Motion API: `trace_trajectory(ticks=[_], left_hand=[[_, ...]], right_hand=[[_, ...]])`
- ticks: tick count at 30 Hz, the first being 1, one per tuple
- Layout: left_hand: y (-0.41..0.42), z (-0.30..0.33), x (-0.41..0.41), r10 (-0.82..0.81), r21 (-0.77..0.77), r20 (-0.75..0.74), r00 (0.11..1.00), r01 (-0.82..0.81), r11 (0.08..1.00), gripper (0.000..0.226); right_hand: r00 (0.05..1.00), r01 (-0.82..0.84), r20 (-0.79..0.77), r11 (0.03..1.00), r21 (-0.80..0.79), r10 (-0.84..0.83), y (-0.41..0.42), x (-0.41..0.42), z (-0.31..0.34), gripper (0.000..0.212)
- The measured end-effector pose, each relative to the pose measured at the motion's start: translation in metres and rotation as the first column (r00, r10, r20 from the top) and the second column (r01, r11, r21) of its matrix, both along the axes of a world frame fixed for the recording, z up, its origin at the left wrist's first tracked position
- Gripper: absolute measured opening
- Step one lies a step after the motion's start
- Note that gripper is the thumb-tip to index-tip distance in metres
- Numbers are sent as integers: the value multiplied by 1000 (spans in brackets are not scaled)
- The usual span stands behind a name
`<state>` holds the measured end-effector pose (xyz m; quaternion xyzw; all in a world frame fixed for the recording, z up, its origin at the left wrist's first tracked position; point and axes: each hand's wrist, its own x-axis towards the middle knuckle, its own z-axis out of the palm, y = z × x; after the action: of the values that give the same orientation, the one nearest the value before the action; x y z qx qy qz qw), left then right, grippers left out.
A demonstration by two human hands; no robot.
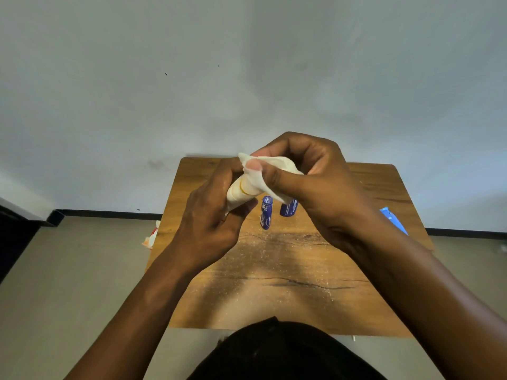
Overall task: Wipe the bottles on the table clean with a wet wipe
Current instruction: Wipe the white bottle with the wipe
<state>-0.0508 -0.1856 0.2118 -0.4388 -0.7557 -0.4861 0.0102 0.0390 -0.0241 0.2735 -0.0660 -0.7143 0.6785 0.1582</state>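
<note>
My left hand (212, 212) grips a cream-white bottle (238, 193) with a yellow ring, held tilted above the wooden table (274, 283). My right hand (310, 182) pinches a white wet wipe (263, 171) wrapped round the bottle's upper end, which the wipe hides. Two dark blue bottles stand on the table behind the hands: one (266, 212) in full view, the other (288, 208) partly covered by my right hand and the wipe.
A blue wet-wipe pack (393, 219) lies near the table's right edge. A white and orange-red item (152, 235) shows past the left edge. A pale wall rises just behind the table. White specks dust the tabletop.
</note>
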Motion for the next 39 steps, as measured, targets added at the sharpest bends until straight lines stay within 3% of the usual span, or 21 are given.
trace_trajectory(ticks=[5, 10, 13, 15, 19, 21, 23, 26, 29, 31, 33, 36, 39], left_hand=[[0, -2, -1, -3, 14, 44, 999, 2, 1000, 48], [-1, -4, 0, -32, 1, 116, 993, 32, 999, 48], [0, -6, 1, -31, -2, 111, 993, 31, 1000, 47], [-1, -11, -1, -45, -1, 110, 993, 45, 999, 44], [0, -20, 1, -71, -30, 215, 974, 79, 996, 43], [4, -19, 5, -53, 5, 364, 930, 55, 998, 46], [8, -18, 8, -60, 63, 559, 827, 30, 998, 48], [11, -14, 14, -125, 166, 765, 631, -6, 986, 59], [18, -4, 22, -200, 241, 837, 509, -15, 970, 63], [21, 0, 23, -220, 279, 856, 468, -60, 958, 75], [24, 2, 22, -204, 277, 851, 484, -83, 957, 80], [24, -1, 24, -194, 280, 848, 493, -106, 954, 79], [25, -2, 27, -170, 276, 863, 476, -162, 947, 68]], right_hand=[[997, 78, -21, 992, -97, -80, -1, -2, -7, 8], [994, 101, -30, 991, -90, -104, -5, 2, -13, 13], [997, 54, -63, 998, 45, -51, -10, 5, -13, 25], [994, 97, -61, 992, 85, -92, -9, 4, -17, 20], [973, 228, 1, 967, -114, -229, 0, -3, -29, 6], [953, 304, 124, 891, -337, -278, 1, -7, -31, 10], [915, 403, 210, 812, -422, -345, 2, -9, -36, 16], [890, 455, 115, 848, -273, -440, -3, -9, -44, 22], [944, 326, -80, 939, 106, -319, -21, -5, -54, 29], [986, 166, -87, 866, 471, -142, -32, -1, -67, 49], [997, 83, -52, 734, 674, -65, -37, 3, -75, 64], [1000, 10, -20, 699, 715, 6, -37, 10, -77, 73], [997, -54, -7, 738, 673, 80, -38, 15, -78, 78]])
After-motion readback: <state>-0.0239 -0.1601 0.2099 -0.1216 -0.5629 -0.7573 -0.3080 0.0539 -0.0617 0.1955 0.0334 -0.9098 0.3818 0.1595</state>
